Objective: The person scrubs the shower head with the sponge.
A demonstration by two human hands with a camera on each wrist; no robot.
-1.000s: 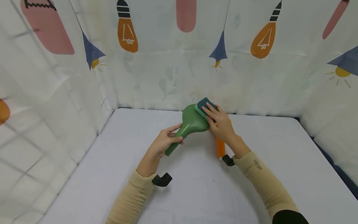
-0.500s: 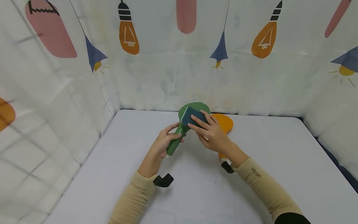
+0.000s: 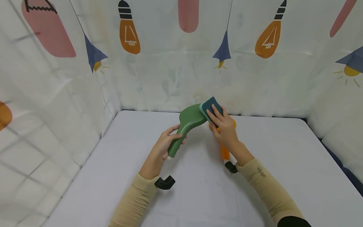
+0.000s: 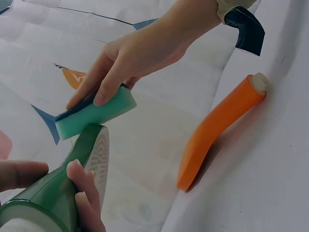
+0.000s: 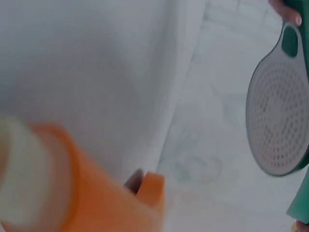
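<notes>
My left hand (image 3: 167, 143) grips a green shower head (image 3: 189, 117) by its handle, holding it tilted above the table. Its pale perforated face (image 5: 276, 108) shows in the right wrist view, turned away from the head camera. In my right hand (image 3: 226, 130) is a two-layer sponge (image 3: 209, 105), dark blue-green on one side and light green on the other. The light green layer (image 4: 99, 115) is right at the far edge of the shower head's back. An orange shower head (image 3: 225, 153) lies on the table, its round end partly hidden behind my right hand.
A white-covered table (image 3: 195, 195) spreads under both arms. Behind it hangs a white curtain (image 3: 158, 78) printed with lamps and bulbs, and it continues along both sides. Dark curved camera mounts (image 3: 165, 182) stick out at the wrists.
The sponge went from the shower head's right edge down over its neck, then back up to the right edge. The green shower head turned slightly; my left hand kept its grip.
</notes>
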